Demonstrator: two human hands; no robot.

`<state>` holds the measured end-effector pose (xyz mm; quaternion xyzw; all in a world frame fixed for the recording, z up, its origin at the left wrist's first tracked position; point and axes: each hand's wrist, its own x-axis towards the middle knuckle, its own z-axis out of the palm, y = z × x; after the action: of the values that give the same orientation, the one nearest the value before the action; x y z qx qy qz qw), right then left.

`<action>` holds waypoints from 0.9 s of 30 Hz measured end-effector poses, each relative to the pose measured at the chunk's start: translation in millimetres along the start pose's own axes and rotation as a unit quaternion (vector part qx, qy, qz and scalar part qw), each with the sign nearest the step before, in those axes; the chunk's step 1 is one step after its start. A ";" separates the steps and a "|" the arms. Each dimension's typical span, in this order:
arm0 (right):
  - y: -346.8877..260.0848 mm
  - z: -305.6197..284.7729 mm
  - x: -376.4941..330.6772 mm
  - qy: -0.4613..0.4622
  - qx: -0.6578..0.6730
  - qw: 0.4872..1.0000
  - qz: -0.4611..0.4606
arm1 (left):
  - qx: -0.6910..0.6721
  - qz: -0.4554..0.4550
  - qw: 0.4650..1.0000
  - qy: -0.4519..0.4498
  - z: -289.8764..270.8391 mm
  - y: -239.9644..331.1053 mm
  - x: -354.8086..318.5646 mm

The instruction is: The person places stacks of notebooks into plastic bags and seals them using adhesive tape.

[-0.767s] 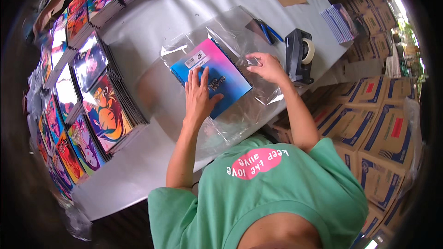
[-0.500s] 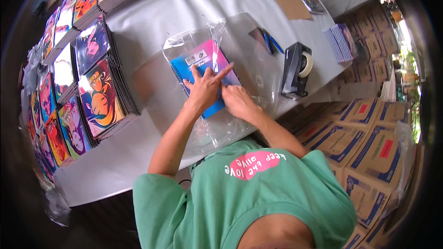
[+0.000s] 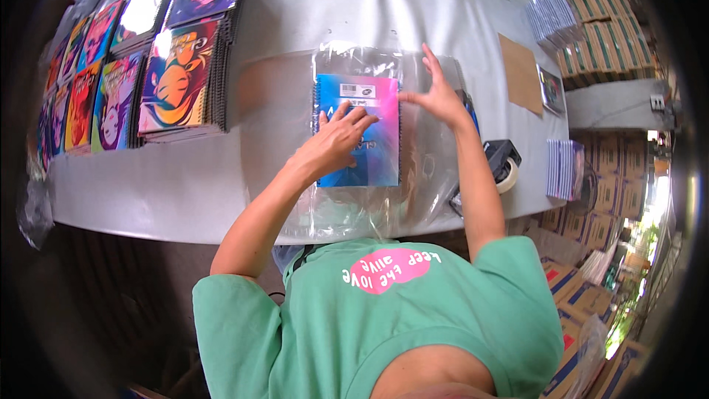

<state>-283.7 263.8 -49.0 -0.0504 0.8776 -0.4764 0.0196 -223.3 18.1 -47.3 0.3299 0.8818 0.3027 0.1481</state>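
A spiral notebook with a blue-to-pink cover [image 3: 380, 133] lies in the middle of the table, with a white barcode label [image 3: 357, 91] near its far edge. Clear plastic [image 3: 362, 214] extends past it on the far and near sides; whether it fully encloses the notebook I cannot tell. My left hand [image 3: 338, 142] rests on the cover, its fingers apart and holding nothing. Just right of the notebook, my right hand [image 3: 439, 96] is raised with thumb and fingers spread wide, holding nothing. Its thumb comes close to the notebook's right edge.
Stacks of spiral notebooks with colourful covers [image 3: 177, 81] fill the table's left side. Beside my right forearm stands a black tape dispenser [image 3: 504, 157]. Farther right are a brown cardboard sheet [image 3: 520, 74] and a notebook stack [image 3: 565, 170]. Cardboard boxes [image 3: 602, 177] stand beyond the table.
My right hand has lifted off the notebook's near right side and moved up and right, fingers spreading. The left hand stays on the cover. The notebook looks straighter as the view has turned.
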 end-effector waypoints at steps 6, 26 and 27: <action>-11.9 17.4 75.7 0.085 0.045 0.988 -0.120 | 0.026 -0.036 0.999 -0.028 -2.8 7.9 5.5; -30.0 48.8 8.4 -0.326 0.159 0.922 -0.134 | 0.109 -0.132 0.980 0.102 10.8 -24.7 -2.2; -20.2 53.7 10.4 -0.323 0.127 0.926 -0.147 | 0.103 -0.136 0.980 0.098 10.7 -24.4 -1.4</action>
<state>-288.2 207.0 -61.3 -0.3265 0.7387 -0.5396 0.2380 -229.3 7.2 -70.9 0.1890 0.9552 0.2178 0.0661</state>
